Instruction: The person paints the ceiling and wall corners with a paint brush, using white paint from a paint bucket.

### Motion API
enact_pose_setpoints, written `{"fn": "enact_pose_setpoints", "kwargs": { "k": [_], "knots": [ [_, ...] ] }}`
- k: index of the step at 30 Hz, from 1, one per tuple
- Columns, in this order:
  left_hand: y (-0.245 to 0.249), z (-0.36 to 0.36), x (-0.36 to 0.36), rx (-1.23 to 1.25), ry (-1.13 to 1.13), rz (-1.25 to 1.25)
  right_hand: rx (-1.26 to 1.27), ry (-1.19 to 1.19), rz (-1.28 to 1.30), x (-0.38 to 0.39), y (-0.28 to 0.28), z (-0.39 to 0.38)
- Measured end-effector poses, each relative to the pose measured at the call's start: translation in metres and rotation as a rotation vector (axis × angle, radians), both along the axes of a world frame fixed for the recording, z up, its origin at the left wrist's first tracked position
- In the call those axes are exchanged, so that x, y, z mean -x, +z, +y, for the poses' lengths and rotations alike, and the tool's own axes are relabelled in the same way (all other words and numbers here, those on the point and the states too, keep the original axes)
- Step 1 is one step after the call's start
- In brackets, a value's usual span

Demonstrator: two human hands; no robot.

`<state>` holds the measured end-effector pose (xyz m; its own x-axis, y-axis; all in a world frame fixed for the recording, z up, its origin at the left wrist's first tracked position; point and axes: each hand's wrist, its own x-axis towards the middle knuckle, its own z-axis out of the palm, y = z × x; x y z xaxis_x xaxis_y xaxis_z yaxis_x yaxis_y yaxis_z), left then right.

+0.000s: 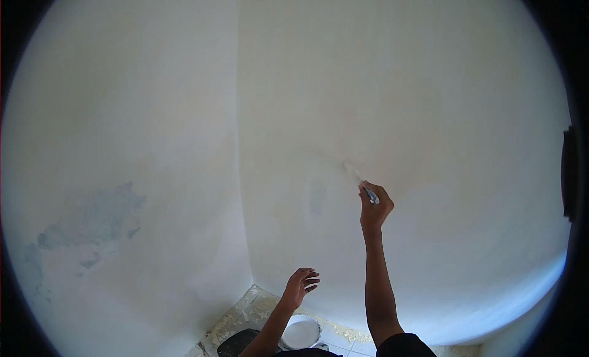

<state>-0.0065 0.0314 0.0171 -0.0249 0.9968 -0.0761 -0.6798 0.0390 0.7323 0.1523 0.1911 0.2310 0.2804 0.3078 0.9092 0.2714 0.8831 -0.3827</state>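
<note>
My right hand (376, 205) is closed around the handle of a paintbrush (352, 172). The pale brush head points up and left and appears to touch the off-white wall (423, 111), below a faint darker streak. Lower down, my left hand (300, 285) hangs in the air with its fingers apart and slightly bent, holding nothing. Beneath it on the floor stands a round white bucket (301, 331), its inside white, partly hidden by my left forearm.
At left, another wall (147, 81) meets this one in a corner and carries a grey peeled patch (92, 222). A dark object (236, 343) lies beside the bucket. Flakes litter the tiled floor (334, 340). A dark fixture (569, 173) juts in at the right edge.
</note>
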Motion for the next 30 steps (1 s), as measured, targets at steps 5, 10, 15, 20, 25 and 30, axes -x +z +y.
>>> {"fn": "enact_pose_setpoints", "kwargs": {
  "k": [5,10,15,20,25,30],
  "knots": [
    [0.007,-0.006,0.002,-0.008,-0.004,0.018,0.317,0.21,-0.027,-0.004,0.016,0.006],
    [0.0,0.002,0.004,0.005,-0.002,0.003,0.008,-0.031,0.185,-0.024,0.02,-0.018],
    [-0.006,0.005,0.008,0.018,-0.008,0.004,0.327,0.057,0.032,-0.033,0.011,-0.014],
    [-0.004,0.004,0.01,0.001,-0.025,-0.007,-0.13,-0.277,-0.003,-0.017,0.006,-0.021],
    [-0.005,0.002,0.011,0.009,-0.035,-0.014,0.198,0.075,0.084,-0.011,0.004,-0.011],
    [-0.003,-0.002,0.012,-0.019,-0.018,0.01,0.13,-0.031,-0.182,-0.048,0.068,0.006]
  ]
}}
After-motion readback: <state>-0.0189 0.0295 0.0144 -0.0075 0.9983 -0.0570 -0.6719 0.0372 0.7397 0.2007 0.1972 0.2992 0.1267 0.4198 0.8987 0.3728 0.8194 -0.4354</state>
